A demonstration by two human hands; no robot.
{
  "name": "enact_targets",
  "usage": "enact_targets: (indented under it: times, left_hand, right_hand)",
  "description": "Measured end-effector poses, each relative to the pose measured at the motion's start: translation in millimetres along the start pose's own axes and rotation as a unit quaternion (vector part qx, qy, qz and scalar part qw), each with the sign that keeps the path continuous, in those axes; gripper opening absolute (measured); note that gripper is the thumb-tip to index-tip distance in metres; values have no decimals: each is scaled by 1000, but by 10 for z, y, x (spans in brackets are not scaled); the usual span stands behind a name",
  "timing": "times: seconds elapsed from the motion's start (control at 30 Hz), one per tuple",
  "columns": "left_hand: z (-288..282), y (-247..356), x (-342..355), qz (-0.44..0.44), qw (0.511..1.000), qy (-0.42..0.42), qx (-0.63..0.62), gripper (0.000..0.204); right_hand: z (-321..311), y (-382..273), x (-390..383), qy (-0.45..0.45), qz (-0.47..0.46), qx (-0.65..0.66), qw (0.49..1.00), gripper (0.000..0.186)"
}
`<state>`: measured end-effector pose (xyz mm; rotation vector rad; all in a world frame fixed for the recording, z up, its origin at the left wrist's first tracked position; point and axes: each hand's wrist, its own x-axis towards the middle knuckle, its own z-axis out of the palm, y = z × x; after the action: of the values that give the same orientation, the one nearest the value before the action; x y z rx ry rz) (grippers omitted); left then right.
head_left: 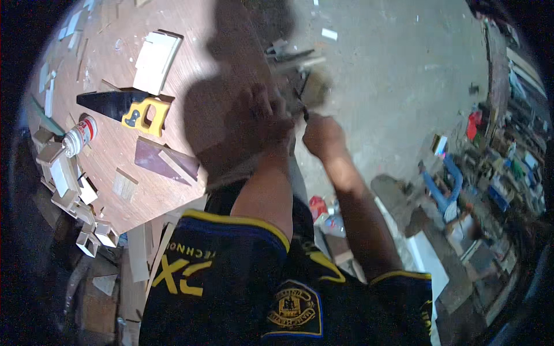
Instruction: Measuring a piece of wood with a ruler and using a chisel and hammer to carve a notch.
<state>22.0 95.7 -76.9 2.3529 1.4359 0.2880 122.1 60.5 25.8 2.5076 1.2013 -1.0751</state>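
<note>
My right hand [324,137] is closed in a fist around a dark tool with a thin shaft [301,95], just beyond the table's edge. What kind of tool it is cannot be made out. Deep in shadow at that same edge, my left hand [272,118] has bent fingers and looks closed. Whatever lies under or between those fingers is too dark to name. A few thin wood strips [309,62] and dark scraps show just past my hands, partly blurred.
The wooden table [196,57] carries a yellow-handled handsaw [147,115], a white-and-red can [79,136], pale boards [157,60], a purplish panel [164,158] and small wooden boxes [63,179]. On the concrete floor [404,75], clutter and a blue garment [447,187] lie at right.
</note>
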Motion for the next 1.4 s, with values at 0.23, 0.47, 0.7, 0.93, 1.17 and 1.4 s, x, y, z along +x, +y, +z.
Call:
enact_targets:
  times: [0.23,0.47,0.7,0.93,1.17,1.4]
  left_hand:
    - [-54,24,29,13,996,78,-37,48]
    - [-558,168,327,-66,960,-269,34,42]
    - [-69,-13,49,0,993,114,-35,41]
    - [-117,20,53,16,996,85,3,52]
    - [-353,130,175,-106,970,-213,-49,53]
    - [-59,29,125,32,991,130,-5,55]
  right_hand:
    - [57,17,196,21,38,-16,999,17]
    - [79,187,-27,29,-13,-42,999,15]
    - [170,334,193,12,-142,-91,986,16]
    - [-54,124,242,5,6,2,1000,19]
    - [99,71,195,-15,65,-48,997,20]
    - [-26,105,110,11,6,-21,1000,17]
